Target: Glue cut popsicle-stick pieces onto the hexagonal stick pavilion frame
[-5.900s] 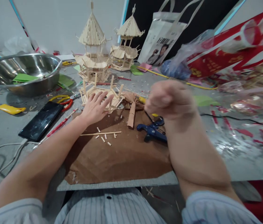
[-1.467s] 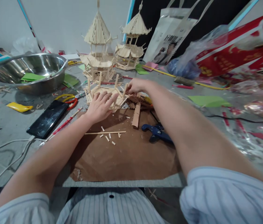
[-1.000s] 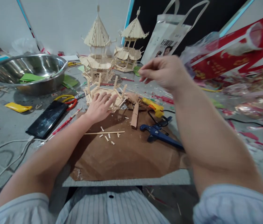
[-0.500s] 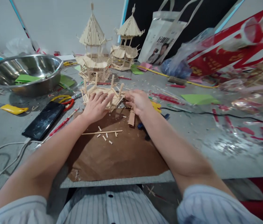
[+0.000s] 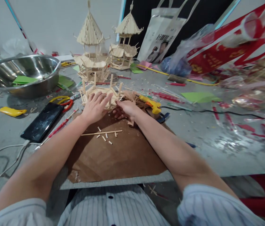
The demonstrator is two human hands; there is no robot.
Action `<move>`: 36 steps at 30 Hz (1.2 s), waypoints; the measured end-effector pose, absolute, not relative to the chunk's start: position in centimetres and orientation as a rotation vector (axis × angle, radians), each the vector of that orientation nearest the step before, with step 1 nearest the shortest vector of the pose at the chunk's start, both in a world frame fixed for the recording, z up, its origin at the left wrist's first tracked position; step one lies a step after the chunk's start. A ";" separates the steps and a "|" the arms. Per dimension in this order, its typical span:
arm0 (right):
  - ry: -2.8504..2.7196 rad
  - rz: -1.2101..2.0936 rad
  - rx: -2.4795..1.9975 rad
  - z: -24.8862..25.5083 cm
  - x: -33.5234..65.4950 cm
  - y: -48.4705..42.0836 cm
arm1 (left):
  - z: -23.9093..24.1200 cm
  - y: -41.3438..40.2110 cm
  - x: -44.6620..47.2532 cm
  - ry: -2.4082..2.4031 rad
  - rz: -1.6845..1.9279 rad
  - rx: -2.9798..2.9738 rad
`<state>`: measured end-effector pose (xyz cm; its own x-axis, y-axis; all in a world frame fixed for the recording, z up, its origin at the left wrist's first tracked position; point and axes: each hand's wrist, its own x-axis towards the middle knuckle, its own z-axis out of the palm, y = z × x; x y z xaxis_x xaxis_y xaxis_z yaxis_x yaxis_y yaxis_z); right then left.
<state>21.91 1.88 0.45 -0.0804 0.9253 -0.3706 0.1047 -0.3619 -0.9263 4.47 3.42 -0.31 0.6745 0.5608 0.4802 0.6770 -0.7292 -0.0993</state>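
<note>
The hexagonal wooden-stick base (image 5: 99, 91) with upright posts stands at the far edge of a brown sheet (image 5: 123, 157). My left hand (image 5: 95, 106) rests at its near left side, fingers stretched out and apart. My right hand (image 5: 125, 110) is at the base's near right corner, thumb apart from loosely bent, partly shadowed fingers; I make out nothing held between them. A thin wooden stick (image 5: 104, 132) and several short cut pieces (image 5: 104, 138) lie on the sheet. A tan strip (image 5: 130, 123) shows partly under my right hand.
Two stick pagodas (image 5: 91, 34) (image 5: 128, 28) stand behind the base. At left are a steel bowl (image 5: 40, 88), a phone (image 5: 41, 122) and orange-handled pliers (image 5: 68, 105). A yellow glue gun (image 5: 154, 106) lies at right, near a black cord (image 5: 193, 110). Bags (image 5: 162, 31) stand at the back.
My right hand has moved left, from beside the base to its near right corner, uncovering the yellow glue gun. My left hand stays at the base. The view has shifted slightly.
</note>
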 end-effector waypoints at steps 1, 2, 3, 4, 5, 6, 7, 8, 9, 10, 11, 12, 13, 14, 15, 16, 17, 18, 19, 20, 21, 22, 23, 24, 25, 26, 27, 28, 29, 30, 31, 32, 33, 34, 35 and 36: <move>-1.199 1.498 -1.544 0.5 21.9 1.9 | -0.3 3.4 4.4 -0.991 -0.620 -2.622; -1.253 1.483 -1.576 0.6 22.0 1.9 | -0.3 3.4 4.4 -0.991 -0.623 -2.624; -1.310 1.467 -1.602 0.6 22.1 1.9 | -0.4 3.5 4.4 -0.990 -0.626 -2.625; -1.372 1.441 -1.624 0.7 22.1 1.9 | -0.4 3.5 4.4 -0.988 -0.631 -2.626; -1.441 1.404 -1.638 0.6 22.2 1.9 | -0.4 3.5 4.4 -0.985 -0.637 -2.627; -1.516 1.359 -1.646 0.5 22.2 1.8 | -0.5 3.6 4.4 -0.981 -0.643 -2.630; -1.590 1.310 -1.652 0.4 22.2 1.8 | -0.5 3.6 4.4 -0.979 -0.651 -2.632; -1.657 1.260 -1.654 0.2 22.2 1.8 | -0.6 3.6 4.4 -0.979 -0.659 -2.633; -1.713 1.211 -1.656 0.1 22.1 1.7 | -0.6 3.7 4.4 -0.979 -0.666 -2.634; -1.759 1.170 -1.658 -0.1 22.1 1.7 | -0.6 3.7 4.4 -0.980 -0.671 -2.635; -1.798 1.131 -1.663 -0.1 22.1 1.7 | -0.6 3.7 4.4 -0.981 -0.674 -2.636; -1.835 1.097 -1.669 -0.1 22.1 1.6 | -0.6 3.7 4.4 -0.982 -0.676 -2.637; -1.872 1.068 -1.677 0.0 22.1 1.6 | -0.6 3.7 4.4 -0.981 -0.678 -2.639; -1.908 1.046 -1.684 0.3 22.2 1.5 | -0.6 3.7 4.4 -0.978 -0.678 -2.641; -1.938 1.037 -1.677 0.7 22.3 1.4 | -0.6 3.7 4.4 -0.975 -0.679 -2.641; -1.960 1.044 -1.648 1.2 22.5 1.3 | -0.6 3.7 4.4 -0.973 -0.677 -2.640; -1.974 1.067 -1.595 1.8 22.6 1.0 | -0.6 3.7 4.4 -0.973 -0.674 -2.637; -1.979 1.103 -1.516 2.5 22.8 0.7 | -0.6 3.7 4.4 -0.974 -0.668 -2.634; -1.981 1.142 -1.417 3.3 23.0 0.3 | -0.6 3.7 4.4 -0.978 -0.665 -2.629; -1.987 1.172 -1.309 4.1 23.2 -0.2 | -0.6 3.7 4.5 -0.984 -0.665 -2.622; -1.989 1.180 -1.191 4.9 23.5 -0.7 | -0.6 3.7 4.5 -0.990 -0.666 -2.615; -1.987 1.160 -1.077 5.8 23.7 -1.4 | -0.6 3.7 4.5 -0.996 -0.669 -2.609; -1.972 1.115 -0.973 6.6 24.0 -2.1 | -0.6 3.7 4.6 -1.000 -0.672 -2.605; -1.947 1.055 -0.881 7.4 24.2 -2.8 | -0.6 3.7 4.6 -1.004 -0.672 -2.603; -1.920 0.995 -0.801 8.1 24.5 -3.6 | -0.6 3.7 4.6 -1.006 -0.669 -2.603; -1.889 0.934 -0.721 8.7 24.8 -4.3 | -0.6 3.6 4.6 -1.009 -0.662 -2.603; -1.852 0.871 -0.636 9.3 25.1 -5.1 | -0.6 3.6 4.6 -1.013 -0.656 -2.602; -1.807 0.812 -0.563 9.8 25.3 -5.8 | -0.6 3.6 4.6 -1.017 -0.650 -2.600; -1.754 0.755 -0.494 10.3 25.5 -6.4 | -0.6 3.6 4.6 -1.020 -0.645 -2.599; -1.701 0.705 -0.442 10.7 25.6 -6.9 | -0.6 3.6 4.6 -1.022 -0.645 -2.600; -1.654 0.668 -0.415 11.0 25.7 -7.4 | -0.5 3.6 4.6 -1.022 -0.647 -2.602; -1.618 0.646 -0.406 11.1 25.7 -7.6 | -0.5 3.6 4.6 -1.020 -0.650 -2.605; -1.593 0.639 -0.413 11.3 25.7 -7.8 | -0.5 3.6 4.5 -1.019 -0.652 -2.609; -1.583 0.646 -0.430 11.3 25.7 -7.7 | -0.5 3.6 4.5 -1.018 -0.652 -2.612; -1.588 0.665 -0.449 11.2 25.7 -7.6 | -0.4 3.6 4.5 -1.019 -0.649 -2.615; -1.605 0.688 -0.459 11.1 25.7 -7.4 | -0.4 3.6 4.5 -1.020 -0.645 -2.617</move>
